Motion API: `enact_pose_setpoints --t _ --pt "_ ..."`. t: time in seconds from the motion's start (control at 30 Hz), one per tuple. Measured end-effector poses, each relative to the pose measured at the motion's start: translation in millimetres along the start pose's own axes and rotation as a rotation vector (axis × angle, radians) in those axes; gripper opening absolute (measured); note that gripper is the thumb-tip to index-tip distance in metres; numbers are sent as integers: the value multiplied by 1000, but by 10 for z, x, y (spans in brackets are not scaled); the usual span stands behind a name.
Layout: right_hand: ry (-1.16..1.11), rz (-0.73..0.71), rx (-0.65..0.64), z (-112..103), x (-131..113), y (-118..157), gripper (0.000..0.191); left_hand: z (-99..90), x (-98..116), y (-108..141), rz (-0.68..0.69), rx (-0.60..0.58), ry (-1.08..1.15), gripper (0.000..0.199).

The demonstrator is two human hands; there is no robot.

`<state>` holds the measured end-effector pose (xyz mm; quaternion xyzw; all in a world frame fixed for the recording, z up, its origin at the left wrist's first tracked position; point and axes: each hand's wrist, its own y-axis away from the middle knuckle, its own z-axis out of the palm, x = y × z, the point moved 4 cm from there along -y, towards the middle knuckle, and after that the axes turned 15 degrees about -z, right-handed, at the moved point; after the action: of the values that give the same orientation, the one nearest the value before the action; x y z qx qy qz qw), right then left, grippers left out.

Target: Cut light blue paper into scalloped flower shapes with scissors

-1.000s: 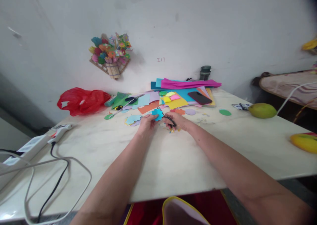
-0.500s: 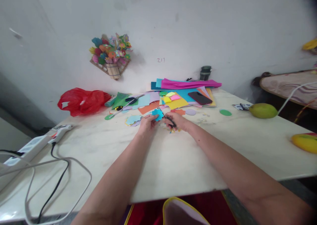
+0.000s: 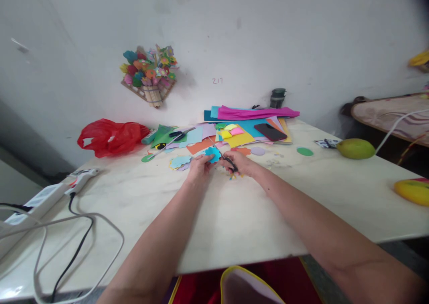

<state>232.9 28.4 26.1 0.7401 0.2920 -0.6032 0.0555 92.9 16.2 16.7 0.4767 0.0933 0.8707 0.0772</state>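
Note:
My left hand pinches a bright blue paper flower with a scalloped edge. From the right, my right hand is closed round the dark handles of a pair of scissors. Their blades point up and left, beside the flower's right edge; whether they touch it I cannot tell. Light blue scalloped paper cutouts lie just left of my left hand. Behind my right hand rests an orange scalloped cutout, next to a lilac paper oval. Small paper scraps are scattered under my right hand.
Coloured paper sheets and a phone lie at the back. A second pair of scissors is to the left, near a red plastic bag. A power strip with cables occupies the left edge; a mango sits right.
Almost nothing differs. Both hands keep their hold on the blue flower and the scissors, with only a slight shift of the scissors' blades beside the paper.

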Motion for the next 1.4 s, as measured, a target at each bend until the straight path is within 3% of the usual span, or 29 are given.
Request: enact_pose_setpoints --t 0.47,0.7,0.97,1.23,1.4 --pt "27 10 73 -114 -30 15 30 -31 40 -11 -14 -52 -46 12" --pt "-131 -144 136 -233 -48 3 41 -40 -20 -28 -69 -130 -164 13" --pt "-221 -256 98 -231 -61 -32 47 48 -83 63 -149 -202 -321 17" --pt "-226 -266 43 -188 -156 -28 40 90 -116 80 -219 -208 -383 21" --pt "-187 -258 83 -169 -163 -33 33 91 -124 67 -207 -225 -385 19"
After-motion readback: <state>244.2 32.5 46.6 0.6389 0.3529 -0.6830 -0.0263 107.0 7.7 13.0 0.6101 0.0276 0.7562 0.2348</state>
